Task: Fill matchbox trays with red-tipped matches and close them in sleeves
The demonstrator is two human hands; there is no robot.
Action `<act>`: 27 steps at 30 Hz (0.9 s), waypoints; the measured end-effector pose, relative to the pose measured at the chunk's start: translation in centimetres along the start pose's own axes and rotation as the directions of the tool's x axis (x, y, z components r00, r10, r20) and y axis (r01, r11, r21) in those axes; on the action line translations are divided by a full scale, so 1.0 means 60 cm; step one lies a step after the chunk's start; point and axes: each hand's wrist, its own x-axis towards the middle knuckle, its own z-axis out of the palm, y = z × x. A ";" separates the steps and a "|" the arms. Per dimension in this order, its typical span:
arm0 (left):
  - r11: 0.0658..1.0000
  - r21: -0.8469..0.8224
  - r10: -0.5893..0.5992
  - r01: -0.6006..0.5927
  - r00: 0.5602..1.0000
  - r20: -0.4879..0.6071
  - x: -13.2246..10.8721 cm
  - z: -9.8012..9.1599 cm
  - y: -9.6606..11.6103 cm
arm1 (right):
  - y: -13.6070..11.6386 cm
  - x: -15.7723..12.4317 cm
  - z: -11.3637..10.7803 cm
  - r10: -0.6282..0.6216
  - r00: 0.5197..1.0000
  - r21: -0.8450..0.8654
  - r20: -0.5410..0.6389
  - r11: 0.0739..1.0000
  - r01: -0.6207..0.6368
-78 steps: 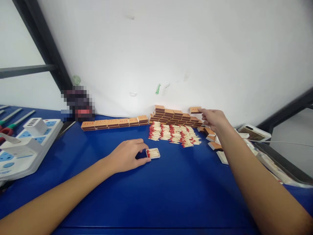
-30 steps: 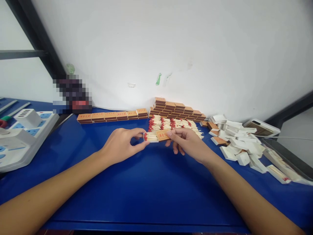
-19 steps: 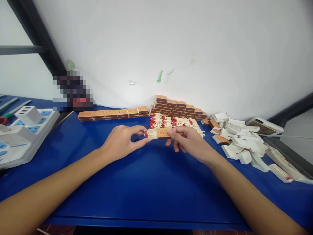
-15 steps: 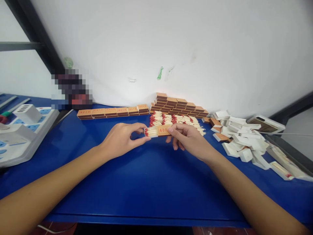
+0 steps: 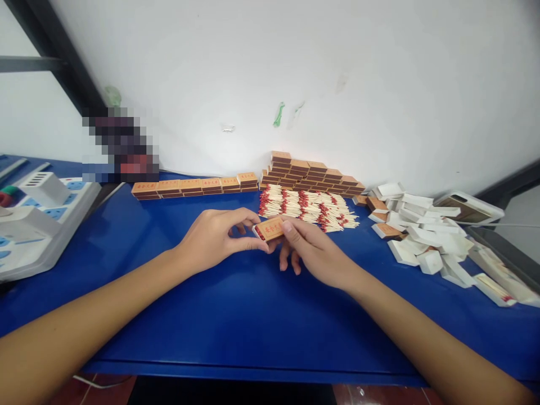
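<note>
Both my hands meet over the blue table on one orange matchbox. My left hand pinches its left end, where a few red match heads of the inner tray still show. My right hand grips the orange sleeve from the right, thumb on top. Just behind lies a spread of loose red-tipped matches. Against the wall stand a stack of closed matchboxes and a low row of matchboxes.
A heap of white empty trays and a few orange sleeves lies at the right, with a phone behind it. A white power strip sits at the left edge. A pixelated dark object stands by the wall.
My right hand took an orange sleeve from the stack and brought it to the tray of matches in my left hand. The sleeve has slid over the tray, now almost covering it.
</note>
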 end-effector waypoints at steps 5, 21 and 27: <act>1.000 -0.029 -0.001 0.003 0.998 0.068 -0.005 0.003 0.014 | -0.006 -0.013 0.030 0.006 0.993 0.045 0.117 0.999 -0.011; 0.971 0.239 0.003 0.004 0.999 -0.032 0.019 -0.030 -0.040 | 0.018 0.003 -0.023 -0.131 0.985 -0.485 -0.111 0.872 0.062; 0.907 0.393 -0.136 0.153 0.988 -0.070 0.081 -0.105 -0.116 | 0.009 0.007 -0.052 -0.216 0.962 -0.643 -0.170 0.764 0.058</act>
